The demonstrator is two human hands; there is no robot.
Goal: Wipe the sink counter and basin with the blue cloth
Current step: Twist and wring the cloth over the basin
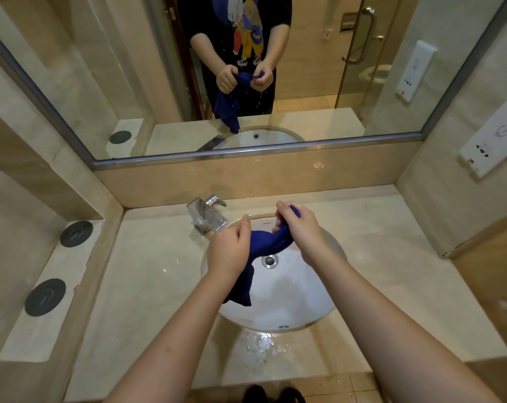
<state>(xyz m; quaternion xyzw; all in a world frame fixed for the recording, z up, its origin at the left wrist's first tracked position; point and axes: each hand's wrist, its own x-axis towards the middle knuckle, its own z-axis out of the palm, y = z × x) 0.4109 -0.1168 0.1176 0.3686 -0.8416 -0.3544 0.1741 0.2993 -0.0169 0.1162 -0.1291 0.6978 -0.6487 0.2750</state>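
Item examined: the blue cloth [271, 242]. It was held above the basin [290, 303], drawn between both hands as a twisted rope, with a loose tail hanging from beneath the left hand [230, 251] down toward the basin. It was judged soft and limp, with no stiffness of its own, taking whatever shape the grip gave it. The mirror [304, 68] showed dripping beneath the hands, so the cloth was wet, likely heavier than when dry and somewhat slippery. It was not fragile. It was best taken by a bunched fistful rather than by a corner, then folded into a pad for flat wiping.

Left hand: fingers were curled tight round one end of the twist, knuckles up, just in front of the faucet [207, 215]. Right hand [301, 231]: fingers and thumb were closed round the other end, with a stub of cloth showing above the fist. Neither hand touched the surface [159, 271] or the basin.

A film of water [258, 344] lay on the surface at the basin's near edge, a matter for the wiping to come
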